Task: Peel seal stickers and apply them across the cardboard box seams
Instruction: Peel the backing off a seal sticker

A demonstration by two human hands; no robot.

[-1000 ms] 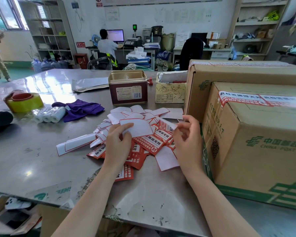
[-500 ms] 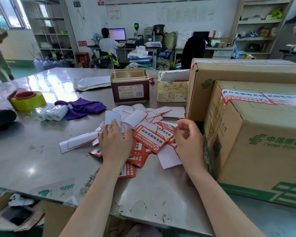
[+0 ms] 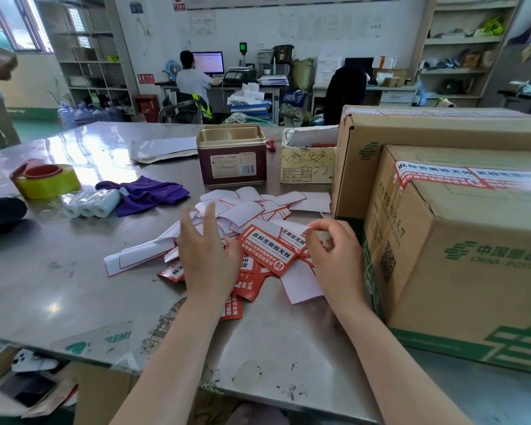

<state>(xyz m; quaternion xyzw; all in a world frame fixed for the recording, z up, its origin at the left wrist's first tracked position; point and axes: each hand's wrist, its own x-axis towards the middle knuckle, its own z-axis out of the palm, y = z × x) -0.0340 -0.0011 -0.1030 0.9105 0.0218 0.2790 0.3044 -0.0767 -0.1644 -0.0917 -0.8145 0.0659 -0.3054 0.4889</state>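
We had dropped the spent backing; our left hand (image 3: 207, 256) lay open while our right hand (image 3: 334, 256) pinched the next seal sticker (image 3: 269, 250).

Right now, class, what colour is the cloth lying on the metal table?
Purple. The cloth shows best in the head view, left of the sticker pile.

Steel table (image 3: 59, 283): sticker pile (image 3: 258, 237) mid-front, two cardboard boxes (image 3: 460, 240) along right edge. Tin (image 3: 232, 156) and small carton (image 3: 308, 161) behind the pile. Left side: tape roll (image 3: 46, 180), purple cloth (image 3: 144, 193), wrapped paper rolls (image 3: 89, 204). Envelope (image 3: 163, 150) toward the far edge.
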